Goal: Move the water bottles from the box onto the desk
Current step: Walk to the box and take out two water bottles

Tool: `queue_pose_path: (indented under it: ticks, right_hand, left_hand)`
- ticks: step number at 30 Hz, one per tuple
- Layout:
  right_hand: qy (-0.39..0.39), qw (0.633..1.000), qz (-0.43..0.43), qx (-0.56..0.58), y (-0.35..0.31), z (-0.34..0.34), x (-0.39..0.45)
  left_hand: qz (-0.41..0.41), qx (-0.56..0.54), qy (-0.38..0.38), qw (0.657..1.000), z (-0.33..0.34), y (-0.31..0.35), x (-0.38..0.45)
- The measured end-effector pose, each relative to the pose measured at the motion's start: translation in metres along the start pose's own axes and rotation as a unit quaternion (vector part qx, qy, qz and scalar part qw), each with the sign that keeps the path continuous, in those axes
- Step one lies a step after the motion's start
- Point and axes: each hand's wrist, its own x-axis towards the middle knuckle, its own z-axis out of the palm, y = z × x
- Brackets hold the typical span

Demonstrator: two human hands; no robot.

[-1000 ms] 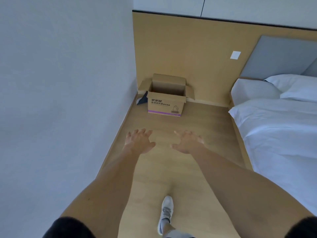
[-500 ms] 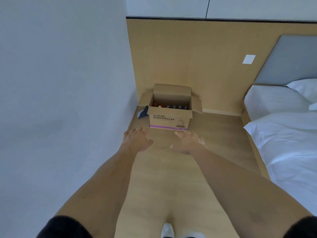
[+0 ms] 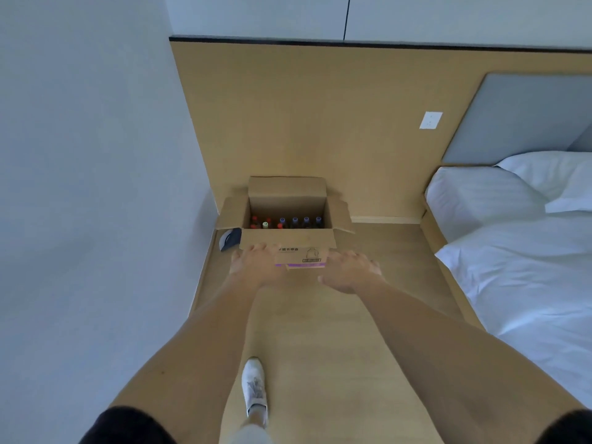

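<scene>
An open cardboard box (image 3: 288,200) stands on the wooden floor in the corner, flaps spread. Several water bottles (image 3: 294,222) stand inside it, only their red, green and purple caps showing. My left hand (image 3: 254,262) reaches forward with relaxed fingers and overlaps the box's front left in the view. My right hand (image 3: 350,272) is stretched out near the box's front right, fingers loose, holding nothing. Whether either hand touches the box I cannot tell. No desk is in view.
A white wall runs along the left. A bed (image 3: 525,251) with white sheets and pillows fills the right. A wooden panel (image 3: 304,123) with a white socket (image 3: 431,120) backs the box. A dark object (image 3: 230,239) lies left of the box. My white shoe (image 3: 254,387) is below.
I have walked closer to the box, which now looks larger with its bottle caps visible. Both hands stay outstretched and now overlap the box's front.
</scene>
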Motion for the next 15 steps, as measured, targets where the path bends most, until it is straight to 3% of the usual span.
queue_pose_path:
  ticks: [15]
  right_hand:
    - [-0.002, 0.999, 0.041, -0.015, -0.074, -0.098, 0.209]
  left_hand:
    - [0.037, -0.011, -0.035, 0.999, -0.077, -0.077, 0.255]
